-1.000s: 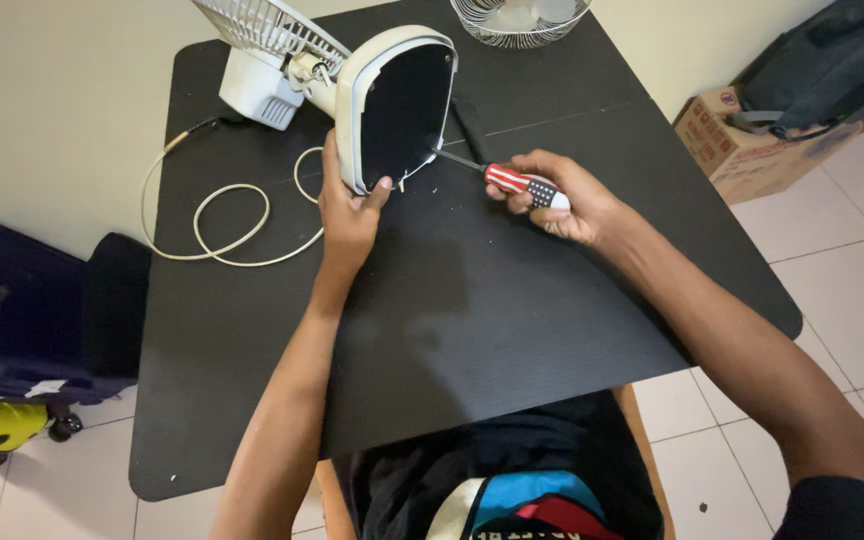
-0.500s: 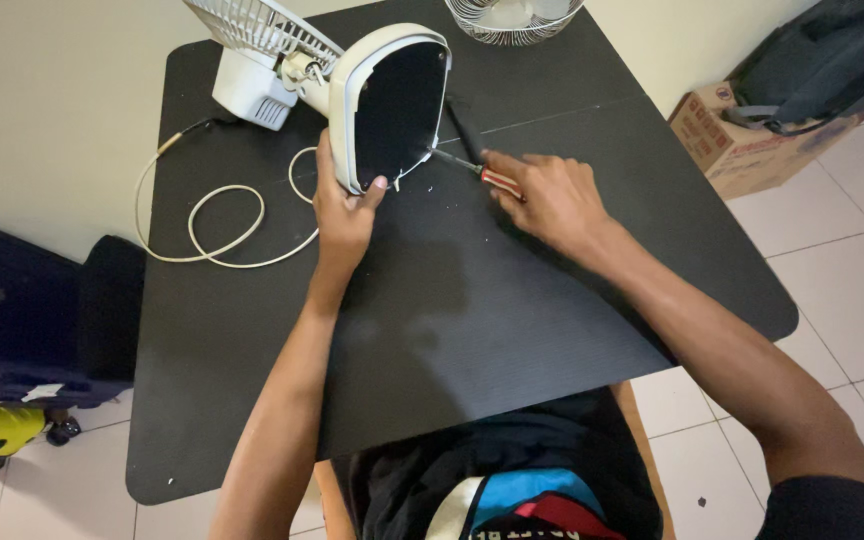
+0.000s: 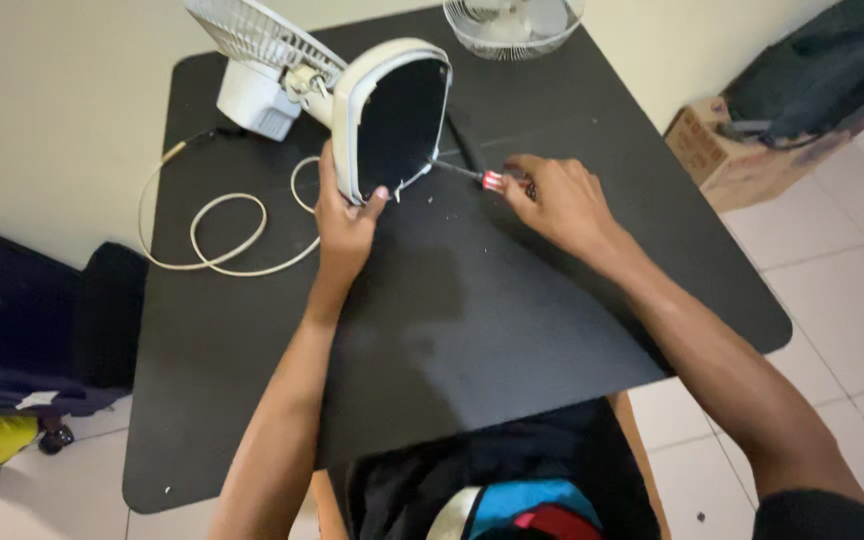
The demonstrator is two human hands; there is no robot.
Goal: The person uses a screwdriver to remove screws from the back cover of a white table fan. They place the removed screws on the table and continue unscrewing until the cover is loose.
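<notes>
The grip of the right hand, right of centre in the frame, is closed around the red-handled screwdriver, whose thin shaft runs left into the lower edge of the fan base. The left hand, at centre, clamps that same lower rim, thumb on the near face and fingers curled behind, so its grip is shut on the base. The base stands tipped on its edge on the black counter, its dark open underside turned toward the camera, in the upper middle of the frame.

The likeliest trouble, as I judge it, is the tip slipping out of its seat: the shaft meets the rim at a shallow angle, and the left thumb sits just beside the tip, so a slip could drive the tip into that thumb. The base rests on a narrow edge held by one hand only, and a hard push could skid or topple it.

Small white specks lie on the counter just beside the tip; anything that small could roll off unseen.

Farther up, the white power cord loops at the left, and a tug on the base could drag it. The fan guard leans at the upper left, and a second wire guard sits at the top edge, near enough to be knocked.
</notes>
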